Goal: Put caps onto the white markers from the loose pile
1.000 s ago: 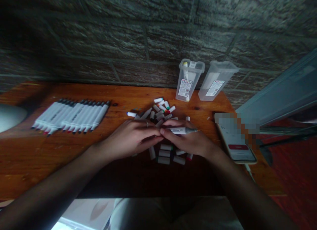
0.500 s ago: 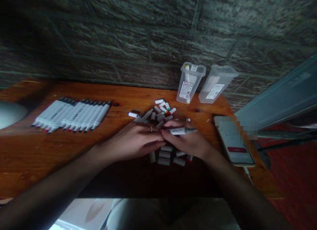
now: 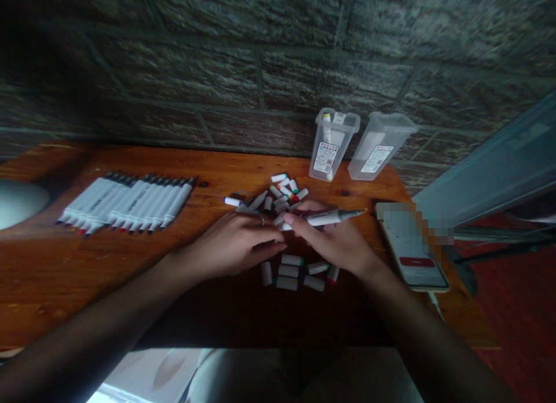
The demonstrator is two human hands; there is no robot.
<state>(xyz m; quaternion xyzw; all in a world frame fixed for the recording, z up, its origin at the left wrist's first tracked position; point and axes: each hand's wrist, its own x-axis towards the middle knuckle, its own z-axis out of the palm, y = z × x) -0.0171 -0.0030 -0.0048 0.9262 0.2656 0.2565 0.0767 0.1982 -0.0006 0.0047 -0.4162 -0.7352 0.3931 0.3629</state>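
Note:
My right hand [image 3: 332, 235] is closed around a white marker [image 3: 324, 218], thumb on top. The marker's grey end with a thin tip points right, and its other end lies near my left fingertips. My left hand [image 3: 243, 241] is palm down beside it, wearing a ring, with its thumb and fingers drawn together. Whatever it pinches is hidden under the fingers. Loose white marker caps with coloured ends lie around both hands, among them a green-ended cap [image 3: 292, 260] in front and a blue-ended cap [image 3: 233, 201] to the left.
Several white markers [image 3: 143, 201] lie side by side on the wooden table [image 3: 234, 167]. Two clear plastic boxes stand by the brick wall, one box [image 3: 330, 154] with a yellow-ended marker inside, the other box [image 3: 379, 151] to its right. A phone [image 3: 410, 246] with a cable lies right.
My right hand has shifted slightly right with the marker, whose tip sits farther right and higher. More of the caps in front now show. My left hand has stayed nearly in place.

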